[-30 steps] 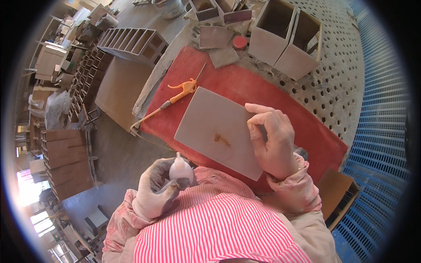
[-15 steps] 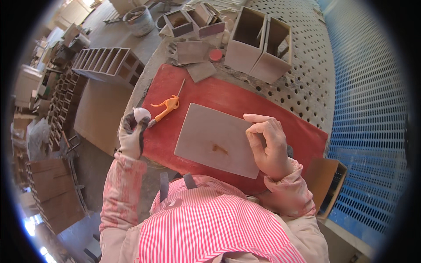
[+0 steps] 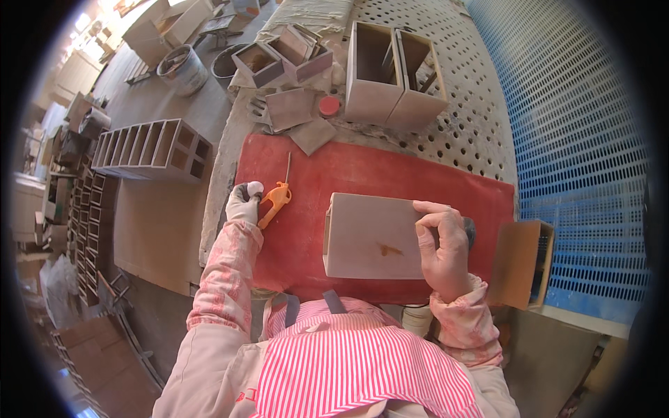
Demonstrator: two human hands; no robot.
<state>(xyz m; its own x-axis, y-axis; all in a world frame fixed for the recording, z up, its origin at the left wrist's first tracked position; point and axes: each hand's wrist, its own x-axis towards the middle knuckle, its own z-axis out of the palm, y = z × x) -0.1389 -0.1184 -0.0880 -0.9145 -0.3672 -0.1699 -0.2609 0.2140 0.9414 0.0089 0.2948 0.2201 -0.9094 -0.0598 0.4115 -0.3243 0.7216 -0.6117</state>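
Observation:
My left hand [image 3: 242,205], in a white glove with dark fingers, is closed round a small white round lump [image 3: 255,188] at the left side of the red mat [image 3: 306,230]. Just right of it lies an orange air blow gun [image 3: 277,200] with a thin metal nozzle. A greyish-pink box [image 3: 369,226] stands on the mat, with a brown smear [image 3: 389,249] on its top panel. My bare right hand [image 3: 444,244] is over the box's right end, thumb and fingers drawn into a pinch. Whether anything small is between them cannot be seen.
Two tall open boxes [image 3: 376,97] stand on the perforated bench top. Small drawers [image 3: 300,52], loose panels [image 3: 313,134] and a red lid [image 3: 329,106] lie to their left. A brown box [image 3: 517,265] is at the right. A blue slatted grille [image 3: 564,139] rises beyond the bench.
The view has shifted, and the box's open left end now shows. My left hand has come nearer the blow gun, still holding the white lump. My right hand keeps its pinch over the box.

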